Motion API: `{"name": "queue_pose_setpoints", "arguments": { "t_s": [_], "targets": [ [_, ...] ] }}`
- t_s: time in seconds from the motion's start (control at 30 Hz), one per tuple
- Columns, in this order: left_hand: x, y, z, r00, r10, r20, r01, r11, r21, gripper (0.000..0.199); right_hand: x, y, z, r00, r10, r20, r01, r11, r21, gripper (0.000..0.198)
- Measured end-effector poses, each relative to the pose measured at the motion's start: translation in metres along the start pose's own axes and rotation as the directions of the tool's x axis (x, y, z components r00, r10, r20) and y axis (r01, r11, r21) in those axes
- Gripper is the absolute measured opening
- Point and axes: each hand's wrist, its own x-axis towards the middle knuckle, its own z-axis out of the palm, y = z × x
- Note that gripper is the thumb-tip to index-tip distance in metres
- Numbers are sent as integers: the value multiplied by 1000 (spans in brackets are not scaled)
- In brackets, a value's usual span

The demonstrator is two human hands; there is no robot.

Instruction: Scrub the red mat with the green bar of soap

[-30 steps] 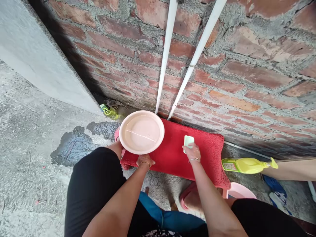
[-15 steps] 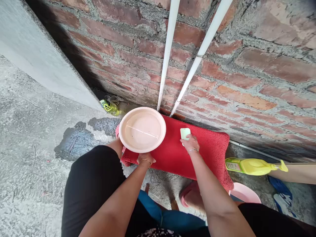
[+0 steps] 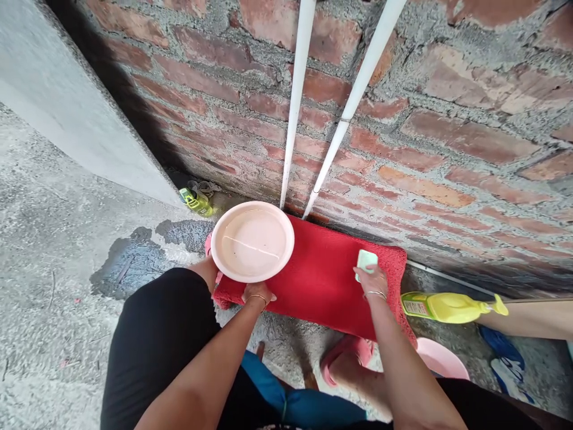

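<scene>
Yellow bottle [image 3: 447,306] beside red cloth [image 3: 324,272]

the red towel [image 3: 324,269] bears a pale pink basin [image 3: 289,242].
</scene>
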Motion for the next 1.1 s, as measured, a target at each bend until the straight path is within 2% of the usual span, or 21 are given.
{"name": "queue_pose_setpoints", "arguments": {
  "t_s": [0.1,0.2,0.3,0.37,0.43,0.53,0.63,0.77,0.87,0.93,1.03,1.1],
  "targets": [
    [1,0,1,1000,-3,13,3,999,46,52,-22,-72,24,977,-209,31,209,978,-3,46],
    [4,-1,4,1000,-9,11,8,998,62,50,-40,-136,43,912,-401,85,404,914,-33,41],
    [8,-4,8,1000,-3,10,2,995,100,49,-45,-173,53,829,-539,151,554,828,-84,40],
    [10,-6,10,1000,8,20,-11,992,128,51,-39,-178,54,789,-584,193,609,784,-116,41],
    [12,-8,12,1000,20,18,-22,990,136,52,-26,-169,49,783,-585,210,616,775,-140,42],
    [13,-9,12,1000,24,8,-25,989,144,50,5,-133,32,836,-521,175,546,823,-159,45],
    [13,-8,10,999,31,17,-33,984,176,52,41,-77,8,914,-393,99,404,900,-162,45],
    [10,-4,5,999,42,23,-46,980,193,52,77,5,-27,990,-130,47,135,981,-142,48],
    [7,-2,3,998,64,29,-68,979,190,52,88,52,-45,998,60,28,-57,991,-118,53],
    [5,-1,2,997,72,19,-74,982,177,56,89,72,-53,990,143,-9,-143,983,-116,54],
    [5,0,1,999,46,11,-47,988,149,59,84,82,-56,976,209,-55,-214,972,-101,53],
    [6,0,1,999,28,18,-30,990,140,57,78,76,-55,984,168,-59,-173,981,-91,54]
  ]
}}
